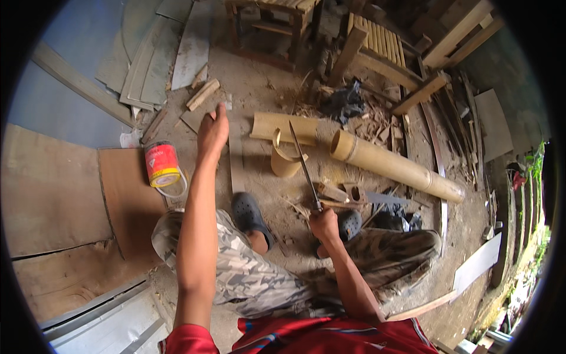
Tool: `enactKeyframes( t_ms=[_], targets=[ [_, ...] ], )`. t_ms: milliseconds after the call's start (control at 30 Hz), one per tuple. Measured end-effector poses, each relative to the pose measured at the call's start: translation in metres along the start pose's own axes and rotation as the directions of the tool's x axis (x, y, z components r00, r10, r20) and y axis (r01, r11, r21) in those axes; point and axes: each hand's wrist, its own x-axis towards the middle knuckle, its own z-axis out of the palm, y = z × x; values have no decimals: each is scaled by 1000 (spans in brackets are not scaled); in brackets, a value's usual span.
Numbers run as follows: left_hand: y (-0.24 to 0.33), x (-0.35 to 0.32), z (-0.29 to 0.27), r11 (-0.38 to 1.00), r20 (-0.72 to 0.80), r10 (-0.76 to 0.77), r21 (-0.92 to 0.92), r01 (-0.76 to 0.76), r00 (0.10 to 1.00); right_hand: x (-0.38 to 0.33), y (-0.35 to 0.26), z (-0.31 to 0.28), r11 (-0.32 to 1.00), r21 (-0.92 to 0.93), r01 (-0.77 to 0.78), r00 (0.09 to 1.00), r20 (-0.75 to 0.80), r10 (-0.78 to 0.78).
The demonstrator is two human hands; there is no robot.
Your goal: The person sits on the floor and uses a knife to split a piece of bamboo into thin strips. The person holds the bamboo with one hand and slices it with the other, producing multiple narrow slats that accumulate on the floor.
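Note:
My right hand [324, 225] is closed around the handle of a long, narrow-bladed knife [306, 169], its tip pointing away from me. The blade passes in front of a short cut bamboo piece [285, 164] with a raised strip on one side; whether they touch is unclear. Behind that lies a split bamboo half [268, 126]. Out to the left, my left hand [213, 131] is raised with its fingers curled and thumb up. Anything inside it is hidden. A thick bamboo pole [395, 165] rests on the ground to the right.
A red and yellow paint can [162, 164] stands at left near a wood offcut [203, 95]. A handsaw [384, 198] lies beside my right shoe [349, 224]. Farther off are a bamboo-slat chair [380, 44], a wooden stool [265, 47] and a black plastic bag [345, 103].

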Motion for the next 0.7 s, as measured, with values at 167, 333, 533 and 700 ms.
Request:
enactKeyframes(
  t_ms=[167,333,533,700],
  targets=[
    [-2,-5,4,996,25,-70,53,68,997,-3,-13,-11,998,44,55,998,27,-56],
    [-4,-9,2,998,-24,-54,33,55,998,-45,-64,-57,987,111,114,993,-18,-113],
    [5,-19,5,994,62,-97,60,93,993,-21,-8,-8,999,-40,-10,1000,-8,10],
    [-15,-7,19,974,183,-109,214,69,977,0,-3,6,999,-35,39,999,6,-38]
  ],
)
